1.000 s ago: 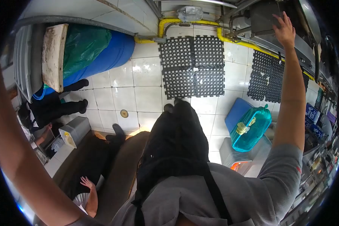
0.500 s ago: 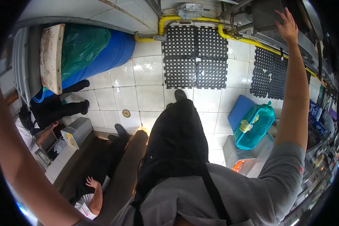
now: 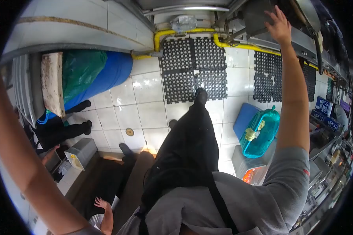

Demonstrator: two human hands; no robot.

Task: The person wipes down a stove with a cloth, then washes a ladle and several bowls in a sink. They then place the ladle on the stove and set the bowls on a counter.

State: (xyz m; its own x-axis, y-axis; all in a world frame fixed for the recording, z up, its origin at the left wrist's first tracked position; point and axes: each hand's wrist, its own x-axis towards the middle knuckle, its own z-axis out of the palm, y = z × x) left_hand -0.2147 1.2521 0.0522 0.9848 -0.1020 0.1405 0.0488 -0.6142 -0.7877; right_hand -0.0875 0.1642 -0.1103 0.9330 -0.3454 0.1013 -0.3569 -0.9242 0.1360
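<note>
My right hand (image 3: 279,26) is raised at the top right with its fingers spread and nothing in it. It is near a dark metal panel (image 3: 259,19) beside the steel equipment. On the left, my forearm runs up along the image edge, and my left hand lies out of view. Below, my foot in a dark shoe (image 3: 201,96) is on the lower edge of a black perforated mat (image 3: 211,74).
A blue barrel (image 3: 123,70) with green plastic stands left, beside a worn board (image 3: 52,84). At right are a teal-lined bin (image 3: 266,137) and grey bin (image 3: 241,160). Yellow pipe (image 3: 243,46) runs along the wall. Co-workers' legs (image 3: 62,131) and a hand (image 3: 100,203) show at left.
One of my feet has stepped forward onto the mat. The view has shifted, and my right hand appears further left and slightly higher, still spread.
</note>
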